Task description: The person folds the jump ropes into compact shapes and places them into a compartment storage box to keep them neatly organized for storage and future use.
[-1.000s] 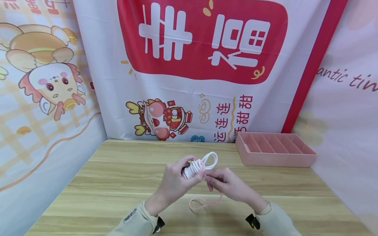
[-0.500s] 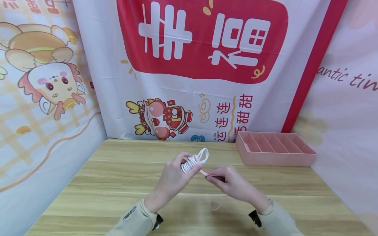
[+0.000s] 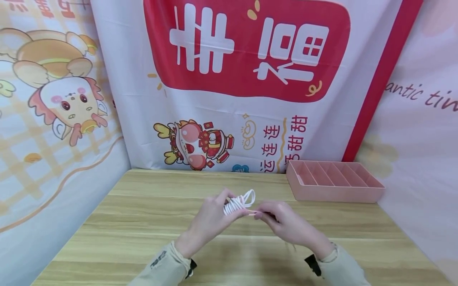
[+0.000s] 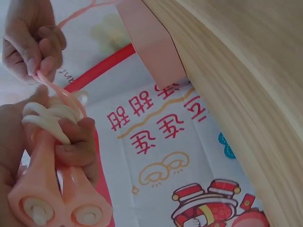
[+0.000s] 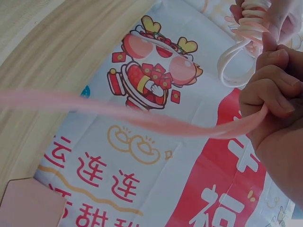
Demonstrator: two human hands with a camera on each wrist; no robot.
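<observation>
My left hand [image 3: 211,214] grips a jump rope, its white cord [image 3: 236,204] wound in tight coils with a loop standing out at the far end. In the left wrist view, two pink handles [image 4: 35,194] stick out below the coils, side by side, with pale round ends. A thin pink strip [image 4: 57,90] runs from the coils to my right hand [image 3: 286,222], whose thumb and fingers pinch it just right of the bundle. In the right wrist view, the loose tail of the pink strip [image 5: 175,126] hangs away from that hand.
A pink divided box [image 3: 336,192] stands at the back right of the wooden table [image 3: 143,222], against the printed cloth backdrop [image 3: 250,107]. Printed cloth also hangs at the left and right sides.
The right hand has drawn the pink strip out from the bundle, then come back closer to it. The left hand keeps its hold on the jump rope, its white loop turning slightly.
</observation>
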